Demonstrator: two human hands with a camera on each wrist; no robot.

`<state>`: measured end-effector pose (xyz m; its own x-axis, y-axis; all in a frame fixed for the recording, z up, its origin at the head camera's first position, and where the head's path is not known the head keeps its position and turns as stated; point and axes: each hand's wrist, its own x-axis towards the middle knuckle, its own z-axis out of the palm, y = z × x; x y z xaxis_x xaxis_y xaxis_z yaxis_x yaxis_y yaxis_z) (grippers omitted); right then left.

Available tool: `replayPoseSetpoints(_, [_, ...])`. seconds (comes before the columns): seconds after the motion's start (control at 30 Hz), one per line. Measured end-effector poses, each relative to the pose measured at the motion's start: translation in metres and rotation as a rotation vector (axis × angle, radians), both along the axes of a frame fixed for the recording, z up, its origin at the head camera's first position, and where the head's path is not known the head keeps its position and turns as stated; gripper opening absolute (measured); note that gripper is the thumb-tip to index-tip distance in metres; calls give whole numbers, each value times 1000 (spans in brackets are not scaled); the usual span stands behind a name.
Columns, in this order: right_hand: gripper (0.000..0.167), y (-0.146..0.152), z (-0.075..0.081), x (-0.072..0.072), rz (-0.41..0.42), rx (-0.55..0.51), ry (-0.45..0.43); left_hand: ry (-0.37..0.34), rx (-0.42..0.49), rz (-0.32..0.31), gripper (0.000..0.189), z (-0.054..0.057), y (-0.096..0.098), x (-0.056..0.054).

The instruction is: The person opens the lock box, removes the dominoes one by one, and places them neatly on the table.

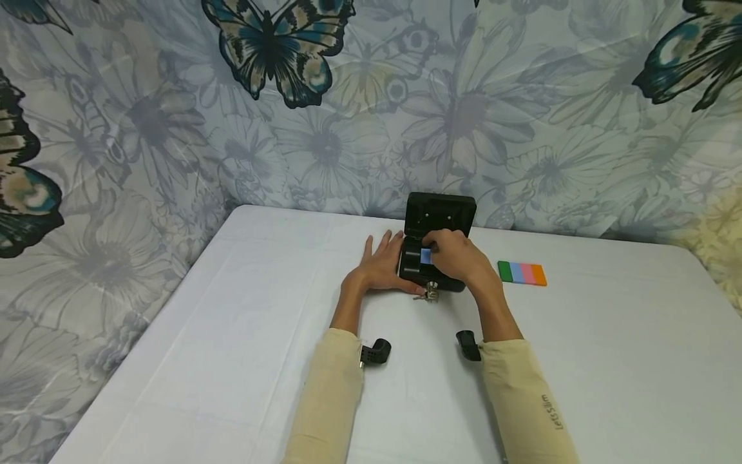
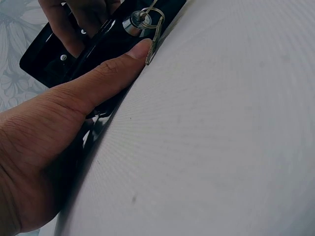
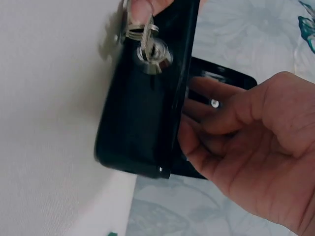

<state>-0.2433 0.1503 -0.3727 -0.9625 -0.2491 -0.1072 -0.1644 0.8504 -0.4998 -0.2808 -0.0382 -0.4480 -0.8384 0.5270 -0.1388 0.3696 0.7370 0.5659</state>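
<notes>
Cannot see the fingertips of the right hand point(image 3: 266, 142) behind the front of the black box point(image 3: 140, 113), nor name the partly covered blue piece point(image 1: 426, 256) inside. Cannot count the blurred keys point(image 3: 147, 42). Cannot follow the printed butterflies point(image 1: 272, 55) past the head view's edges.

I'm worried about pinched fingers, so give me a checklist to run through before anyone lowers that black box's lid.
1. Lid position: ok, standing raised behind the box.
2. Box steadied: ok, the left hand rests along its left side, thumb at the front.
3. Right hand clear: not ok, its fingers reach over the open box.
4. Right-hand grip released: cannot tell, the fingertips are partly hidden.
5. Key clear of the lid: ok, it sits in the lock on the front wall.
6. Coloured strip clear: ok, lying apart, to the right.
</notes>
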Motion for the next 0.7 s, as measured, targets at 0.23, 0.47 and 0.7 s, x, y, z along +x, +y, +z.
replayPoseSetpoints(0.23, [44, 8, 2, -2, 9, -77, 1, 3, -13, 4, 131, 0, -1, 1])
replayPoseSetpoints(0.47, [47, -6, 9, 4, -101, -75, -63, -7, -10, 13, 132, -1, -1, 1])
replayPoseSetpoints(0.7, [44, -26, 6, 15, -135, 41, -86, 6, -18, 12, 130, -1, 0, 0])
